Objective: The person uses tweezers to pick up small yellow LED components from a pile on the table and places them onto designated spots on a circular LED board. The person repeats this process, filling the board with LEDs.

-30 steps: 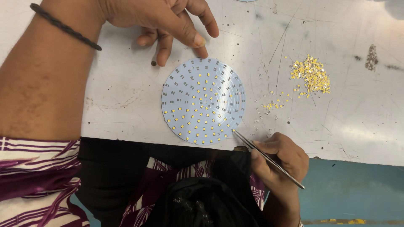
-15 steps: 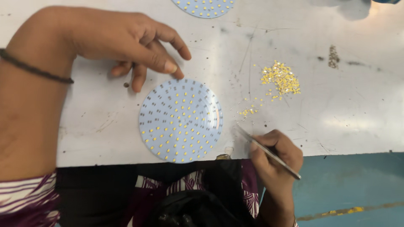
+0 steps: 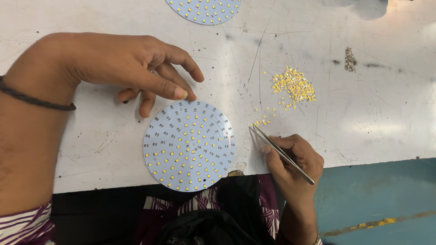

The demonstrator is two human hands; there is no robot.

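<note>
Tweezers (image 3: 281, 154): pinched in right hand (image 3: 293, 165), long axis diagonal, tips up-left toward loose yellow chips (image 3: 262, 122).
Left hand (image 3: 131, 68): fingers loosely curled, fingertips at round board (image 3: 189, 145) rim (holding nothing).
Change: tweezer tips nearer chips; left hand still at the rim.

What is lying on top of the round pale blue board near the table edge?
The round pale blue circuit board carries rings of small yellow chips, with some grey pads bare. The left hand touches its upper rim with a fingertip; whatever lies under the board is hidden.
</note>
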